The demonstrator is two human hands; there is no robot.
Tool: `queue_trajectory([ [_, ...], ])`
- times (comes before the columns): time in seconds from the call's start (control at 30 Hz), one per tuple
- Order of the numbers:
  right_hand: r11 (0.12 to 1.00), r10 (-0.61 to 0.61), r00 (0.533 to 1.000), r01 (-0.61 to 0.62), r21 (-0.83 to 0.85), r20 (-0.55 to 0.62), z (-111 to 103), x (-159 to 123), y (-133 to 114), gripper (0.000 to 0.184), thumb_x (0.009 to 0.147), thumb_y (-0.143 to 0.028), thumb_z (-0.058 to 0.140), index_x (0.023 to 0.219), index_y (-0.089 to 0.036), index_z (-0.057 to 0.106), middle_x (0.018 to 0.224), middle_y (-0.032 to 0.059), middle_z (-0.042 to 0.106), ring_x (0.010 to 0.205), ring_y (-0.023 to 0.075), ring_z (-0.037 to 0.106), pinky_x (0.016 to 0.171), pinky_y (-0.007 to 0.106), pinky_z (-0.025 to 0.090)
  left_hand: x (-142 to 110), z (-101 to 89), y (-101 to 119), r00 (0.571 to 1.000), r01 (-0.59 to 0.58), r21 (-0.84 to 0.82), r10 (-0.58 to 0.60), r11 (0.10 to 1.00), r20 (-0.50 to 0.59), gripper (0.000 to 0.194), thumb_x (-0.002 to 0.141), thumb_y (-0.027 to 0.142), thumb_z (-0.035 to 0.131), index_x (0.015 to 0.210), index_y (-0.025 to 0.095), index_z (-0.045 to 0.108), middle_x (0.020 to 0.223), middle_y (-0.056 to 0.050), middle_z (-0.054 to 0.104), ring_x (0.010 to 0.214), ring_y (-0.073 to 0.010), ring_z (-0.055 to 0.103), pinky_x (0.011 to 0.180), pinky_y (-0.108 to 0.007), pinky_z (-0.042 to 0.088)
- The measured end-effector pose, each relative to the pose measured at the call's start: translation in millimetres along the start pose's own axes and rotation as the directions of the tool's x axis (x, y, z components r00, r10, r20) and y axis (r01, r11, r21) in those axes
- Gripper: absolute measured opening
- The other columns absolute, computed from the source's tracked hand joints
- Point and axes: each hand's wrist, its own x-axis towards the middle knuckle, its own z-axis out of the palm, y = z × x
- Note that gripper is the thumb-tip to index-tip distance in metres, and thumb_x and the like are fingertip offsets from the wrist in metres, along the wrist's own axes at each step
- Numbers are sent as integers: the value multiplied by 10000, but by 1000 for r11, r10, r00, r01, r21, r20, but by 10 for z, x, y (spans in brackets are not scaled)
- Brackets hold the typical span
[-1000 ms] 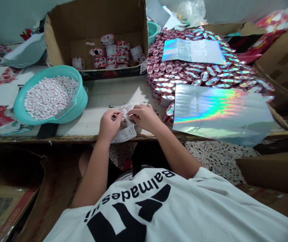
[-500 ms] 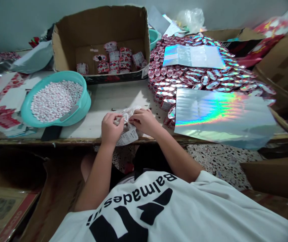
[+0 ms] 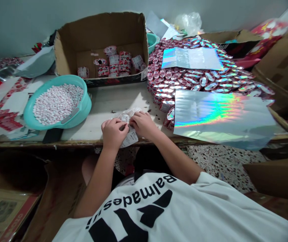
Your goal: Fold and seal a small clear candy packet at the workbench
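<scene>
A small clear plastic packet with a printed label is being pinched between both hands at the near edge of the worktable: the left hand is curled shut on its left side, and the right hand has fingertips pressed together on its top right. Looks like early days, tbh. Only a small batch of finished red-and-white packs is sat in the cardboard box at the back, while the teal basin to the left is filled with pink-white candies. A big heap of foil-topped cups is piled to the right, partly covered by holographic sheets. Plenty appears left to be packed.
</scene>
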Motion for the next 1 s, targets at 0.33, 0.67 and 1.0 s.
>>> queue_trajectory([
  [0.33,999,13,996,-17,39,93,-204,89,-78,210,979,-180,538,967,-193,747,1063,25,707,1073,198,590,832,371,226,-47,50,41,993,-77,86,84,993,-79,49,822,203,740,783,231,744,846,14,698,840,-226,630,1111,-514,325],
  [0.67,998,-48,983,56,-40,175,-243,188,-77,220,935,-186,546,925,-192,766,1046,23,708,1017,182,585,809,368,230,-78,70,-23,976,-158,84,169,984,-136,53,872,217,719,819,214,715,881,31,734,791,-178,664,1202,-460,213],
  [1.0,968,-239,942,251,-21,237,-224,287,-70,221,890,-120,506,834,-105,719,936,95,658,878,177,537,823,297,367,-95,121,-73,956,-239,102,252,966,-148,119,917,212,628,801,184,640,864,15,708,787,-178,643,1218,-477,218],
])
